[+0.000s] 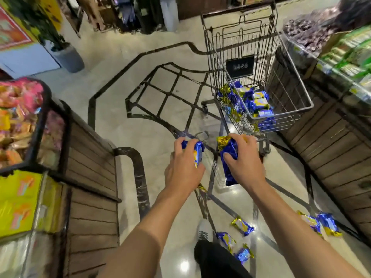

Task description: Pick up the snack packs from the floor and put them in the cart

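Both forearms [281,217] are seen bare, no sleeves. Black trousers [216,259] are worn; shoe [203,232] appears white with dark laces, blurred.

Two bare hands are raised over a polished cream marble floor [124,125]: the left hand [181,167] grips one shiny blue-and-gold foil snack pack [197,155], the right hand [244,160] another [228,163]. Five more such packs lie on the floor: one at five o'clock [242,226], two lower near six o'clock [226,240] [244,254], and two touching each other at four o'clock [310,221] [329,223]. One grey wire shopping cart [261,63] stands at one o'clock, holding a heap of the same packs [253,103], overlapped and too blurred to count exactly. One grey plant pot [68,59] sits at ten o'clock.
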Tool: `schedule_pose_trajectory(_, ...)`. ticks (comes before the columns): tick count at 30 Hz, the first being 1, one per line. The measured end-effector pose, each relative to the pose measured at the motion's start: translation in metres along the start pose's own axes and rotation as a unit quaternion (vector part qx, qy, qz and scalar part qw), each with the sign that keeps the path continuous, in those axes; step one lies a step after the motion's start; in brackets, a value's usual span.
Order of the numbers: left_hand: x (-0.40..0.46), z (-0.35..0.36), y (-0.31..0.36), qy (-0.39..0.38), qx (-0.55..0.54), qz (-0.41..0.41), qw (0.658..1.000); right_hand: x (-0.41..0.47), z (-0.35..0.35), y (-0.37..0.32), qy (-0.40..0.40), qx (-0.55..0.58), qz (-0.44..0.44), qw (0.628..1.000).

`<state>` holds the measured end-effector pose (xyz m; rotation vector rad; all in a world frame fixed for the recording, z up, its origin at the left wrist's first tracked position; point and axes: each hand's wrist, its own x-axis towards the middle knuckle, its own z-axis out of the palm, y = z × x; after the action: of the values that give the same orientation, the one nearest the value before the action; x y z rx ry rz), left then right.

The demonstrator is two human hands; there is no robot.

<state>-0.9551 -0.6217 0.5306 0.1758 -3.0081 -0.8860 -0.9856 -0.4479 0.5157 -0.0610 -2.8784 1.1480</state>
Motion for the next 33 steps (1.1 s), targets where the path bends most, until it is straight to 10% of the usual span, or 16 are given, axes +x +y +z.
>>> schedule_pose_trajectory(33, 0.629, 0.117, 0.163, -0.183, -0.023, 0.267, 0.946, 0.505, -0.018, 0.079, 0.184, 0.003, 0.317, 0.93)
